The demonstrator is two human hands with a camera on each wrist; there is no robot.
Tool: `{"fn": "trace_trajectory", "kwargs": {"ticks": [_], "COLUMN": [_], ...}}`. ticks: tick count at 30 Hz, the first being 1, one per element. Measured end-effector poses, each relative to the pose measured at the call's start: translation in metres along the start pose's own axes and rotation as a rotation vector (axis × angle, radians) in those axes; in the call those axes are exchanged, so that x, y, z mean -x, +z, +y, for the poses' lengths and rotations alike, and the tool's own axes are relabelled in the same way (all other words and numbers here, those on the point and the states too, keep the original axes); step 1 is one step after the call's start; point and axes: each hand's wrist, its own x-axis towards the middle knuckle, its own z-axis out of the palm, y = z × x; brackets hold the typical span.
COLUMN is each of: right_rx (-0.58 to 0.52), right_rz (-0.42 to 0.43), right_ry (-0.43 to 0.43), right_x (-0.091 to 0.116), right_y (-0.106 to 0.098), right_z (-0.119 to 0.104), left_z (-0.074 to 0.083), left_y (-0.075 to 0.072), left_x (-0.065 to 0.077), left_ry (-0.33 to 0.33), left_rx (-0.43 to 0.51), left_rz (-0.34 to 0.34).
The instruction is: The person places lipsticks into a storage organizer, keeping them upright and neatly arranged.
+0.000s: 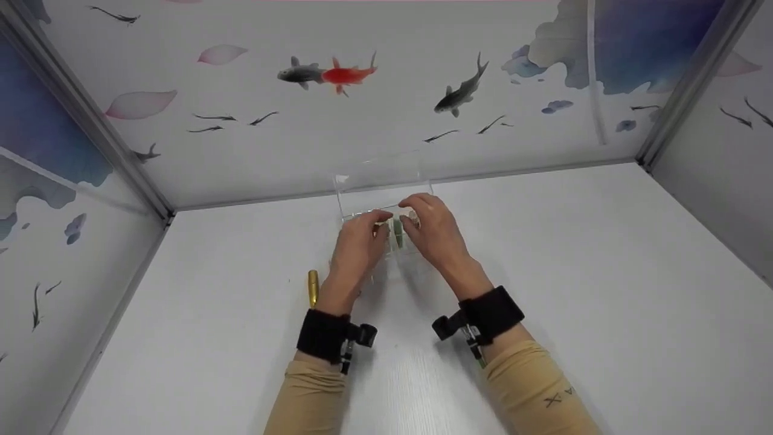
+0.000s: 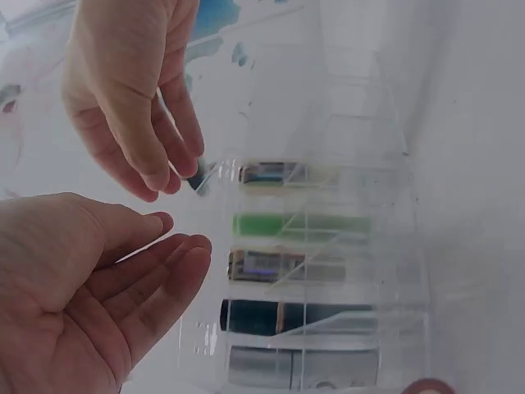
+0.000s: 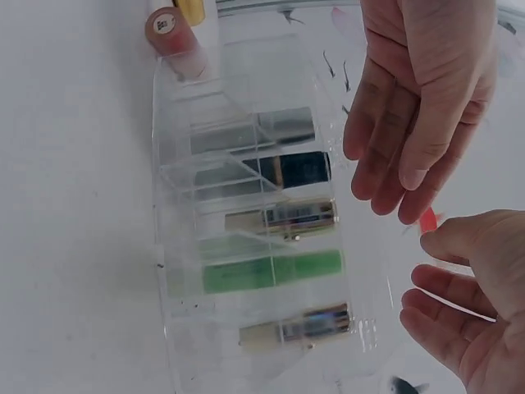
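- One clear plastic compartment box (image 3: 176, 246), on the tabletop toward the back wall, beneath and between the two hands; thin transparent dividers inside.
- One clear plastic panel (image 1: 384, 175), standing at the far side of the box.
- Contents, side by side, from the person's left: one silver-grey cylindrical tube (image 3: 287, 127); one black-capped tube with a gold-coloured band (image 3: 303, 171); one small patterned, shiny-capped tube (image 3: 303, 216); one translucent green tube (image 3: 275, 271); one second small patterned tube (image 3: 316, 324), slightly blurred.
- One left hand (image 1: 359, 238), at the left of the box; fingers gently bent, a narrow gap to the thumb, nothing visible between them.
- One right hand (image 1: 438, 229), at the right, facing the left; fingers loosely bent, thumb apart, nothing visible held. Whether either touches the clear plastic cannot be told.
- One pinkish-brown tube with a round end label (image 3: 171, 34), just beside the box's left near corner.
- One gold-coloured cylindrical tube (image 1: 313, 287), lying beside the left forearm.
- Two black wristbands (image 1: 492, 314) with small attached devices; tan sleeves (image 1: 537, 386) below.
- One white tabletop (image 1: 604, 290).
- One white back wall (image 1: 386, 121), printed with fish and petals.
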Motion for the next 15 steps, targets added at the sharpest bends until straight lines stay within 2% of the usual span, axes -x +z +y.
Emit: {"fn": "trace_trajectory", "kwargs": {"ticks": [9, 15], "right_rx": [-0.090, -0.091], "right_rz": [-0.047, -0.128], "right_ry": [-0.104, -0.196], "right_x": [0.003, 0.009], "right_y": [-0.001, 0.005], "right_z": [-0.031, -0.051], "left_z": [-0.021, -0.035], "left_y": [-0.028, -0.039], "left_x": [0.006, 0.006], "left_ry": [-0.036, -0.075], "left_rx": [0.042, 0.011], "left_rz": [0.060, 0.104]}}
